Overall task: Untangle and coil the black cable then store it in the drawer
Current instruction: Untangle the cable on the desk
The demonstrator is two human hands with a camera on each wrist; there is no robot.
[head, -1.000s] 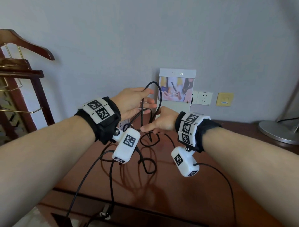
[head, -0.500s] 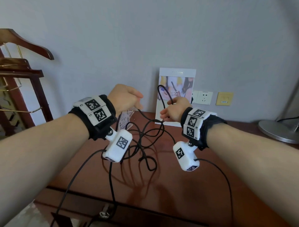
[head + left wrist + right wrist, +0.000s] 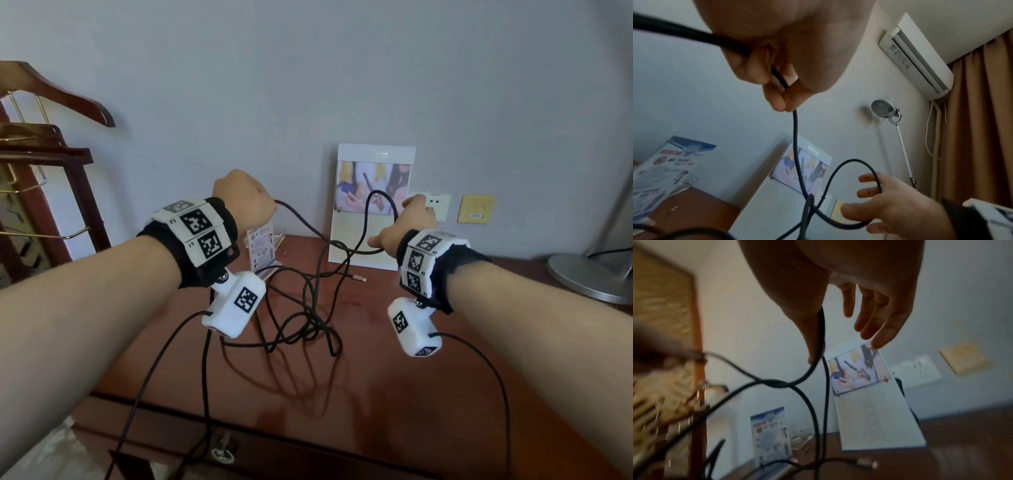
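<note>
Left hand (image 3: 244, 202): fingers curled into a fist round the black cable (image 3: 310, 310), which leaves the fist below the fingertips. Right hand (image 3: 409, 224): fingers (image 3: 875, 318) spread and straight, a loop draped over the thumb side, not pinched.

Between the hands the cable sags; its remaining length lies in crossed loops on the wooden desk (image 3: 394, 359) below the fingers.

Judgement: light, limp, slightly springy; it will slide through a loose grip. Best held near the metal plug (image 3: 359, 279), feeding the length out from there.

Count: one black cable, one plug end visible, two hands. The drawer cannot be made out with certainty.
</note>
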